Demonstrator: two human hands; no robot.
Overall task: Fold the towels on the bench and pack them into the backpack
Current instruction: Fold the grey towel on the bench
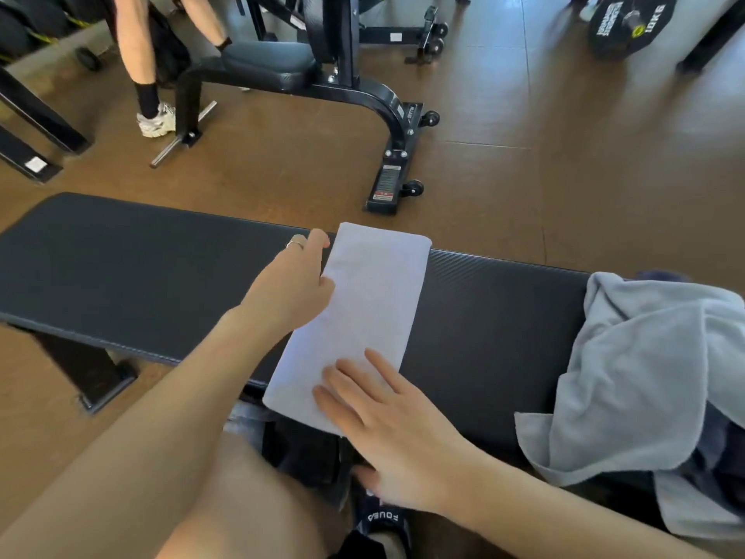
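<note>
A pale lilac towel [369, 300], folded into a long narrow strip, lies across the black padded bench [133, 256]. My left hand [296, 282] grips the strip's left edge near its far end. Flat on the strip's near end rests my right hand [387, 425], fingers spread. At the bench's right end a crumpled light blue-grey towel [641, 369] lies in a heap over something dark blue. No backpack is clearly visible; a dark object [306, 453] sits under the bench by my knees.
Beyond the bench stands a black gym machine [322, 70] with a wheeled base on the brown floor. Another person's legs [149, 74] are at the far left. A 10 kg weight plate [625, 22] lies at the far right. My shoe [381, 522] shows below.
</note>
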